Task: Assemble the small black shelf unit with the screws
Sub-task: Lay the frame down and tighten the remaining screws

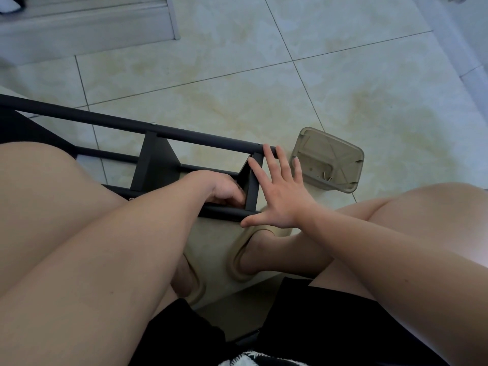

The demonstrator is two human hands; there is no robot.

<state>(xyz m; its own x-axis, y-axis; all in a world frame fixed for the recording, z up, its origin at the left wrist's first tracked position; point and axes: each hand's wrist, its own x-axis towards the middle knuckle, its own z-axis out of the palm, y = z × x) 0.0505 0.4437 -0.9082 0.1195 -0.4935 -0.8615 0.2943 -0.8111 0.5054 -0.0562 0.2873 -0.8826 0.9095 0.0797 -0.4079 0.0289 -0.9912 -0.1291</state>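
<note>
The black shelf unit point(155, 159) lies on its side on the tiled floor between my knees, its long tubes running left to right. My left hand point(224, 190) reaches inside the frame, fingers curled against the end panel point(253, 180); what they hold is hidden. My right hand point(280, 191) is spread flat with straight fingers against the outer face of that end panel, thumb on the near tube. A clear plastic tub point(330, 159) with a few screws point(326, 177) in it stands just right of the shelf's end.
My bare legs flank the shelf, and my feet in beige slippers point(245, 257) sit below it. A pale step or door sill point(87, 27) runs along the top left. Tiled floor point(264, 88) stretches beyond the shelf.
</note>
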